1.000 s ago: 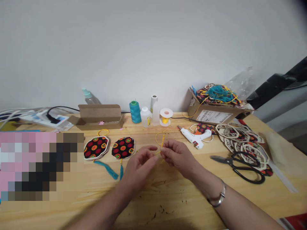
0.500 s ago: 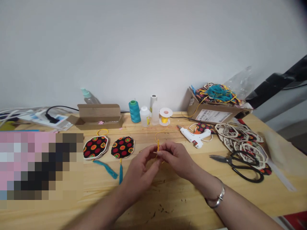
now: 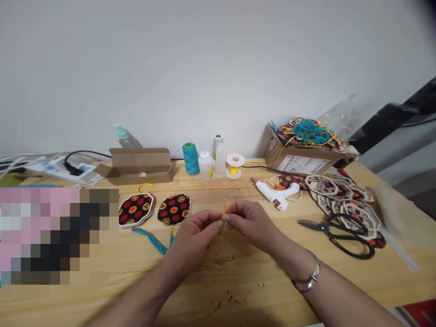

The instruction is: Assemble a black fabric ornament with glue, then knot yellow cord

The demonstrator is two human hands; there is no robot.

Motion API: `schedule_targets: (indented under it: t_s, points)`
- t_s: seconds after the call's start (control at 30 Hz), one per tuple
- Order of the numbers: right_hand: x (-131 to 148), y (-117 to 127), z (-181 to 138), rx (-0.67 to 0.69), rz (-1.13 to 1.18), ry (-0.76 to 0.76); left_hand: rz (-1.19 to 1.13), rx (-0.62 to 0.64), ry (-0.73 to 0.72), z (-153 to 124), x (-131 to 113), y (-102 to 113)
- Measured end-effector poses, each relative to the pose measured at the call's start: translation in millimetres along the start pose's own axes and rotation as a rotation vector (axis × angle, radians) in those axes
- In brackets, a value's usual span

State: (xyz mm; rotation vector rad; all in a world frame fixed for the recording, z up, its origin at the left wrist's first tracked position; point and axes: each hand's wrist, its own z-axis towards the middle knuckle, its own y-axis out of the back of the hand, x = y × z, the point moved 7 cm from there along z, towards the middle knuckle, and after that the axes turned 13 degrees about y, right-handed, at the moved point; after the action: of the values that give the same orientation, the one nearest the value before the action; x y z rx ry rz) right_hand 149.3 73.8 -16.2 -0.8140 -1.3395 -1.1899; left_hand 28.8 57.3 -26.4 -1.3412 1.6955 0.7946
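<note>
My left hand [image 3: 195, 236] and my right hand [image 3: 248, 222] meet at the fingertips in the middle of the wooden table [image 3: 238, 281]. Together they pinch a thin yellow cord [image 3: 224, 206], which rises from my fingers and curves back towards a small yellow cord spool [image 3: 233, 170]. The pinched part is mostly hidden by my fingers. Left of my left hand lie a round black patterned fabric ornament [image 3: 174, 210] and a stack of similar ornaments [image 3: 135, 210]. A teal tassel [image 3: 150, 240] lies below them.
A white glue gun [image 3: 276, 195] lies right of my hands, with black-handled scissors [image 3: 335, 234] and a pile of lattice-cut wooden frames [image 3: 344, 204] beyond it. Teal thread [image 3: 190, 159], bottles and a cardboard box [image 3: 299, 159] of scraps stand along the wall. A pixelated patch [image 3: 51, 236] covers the left.
My hands have drawn closer, and their fingertips now meet on the yellow cord. The short yellow end visible earlier is now mostly covered by my fingers.
</note>
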Motion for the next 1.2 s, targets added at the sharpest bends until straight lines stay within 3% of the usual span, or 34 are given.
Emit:
schedule_targets:
  t_s: [0.33,0.53,0.63,0.9,1.07,1.2]
  points:
    - [-1.3,-2.5,-1.3,0.048,0.183,-0.114,-0.147,0.123,0.091,1.0,7.9,-4.3]
    - [0.1,-3.8,-0.2,0.049,0.178,-0.089,-0.139,0.096,0.116,2.8,9.2,-2.4]
    - [5.1,0.8,1.2,0.048,0.039,0.014,-0.159,0.048,0.113,4.7,8.1,0.6]
    - [26.1,8.9,-6.7,0.054,-0.619,0.256,-0.185,-0.109,0.083,5.5,7.1,12.7]
    - [39.0,-10.8,-20.6,0.112,-0.780,0.426,-0.275,-0.101,0.122,6.0,12.2,9.9]
    - [44.1,-35.9,-33.3,0.254,-0.999,0.687,-0.403,-0.038,0.176,9.3,19.0,5.4]
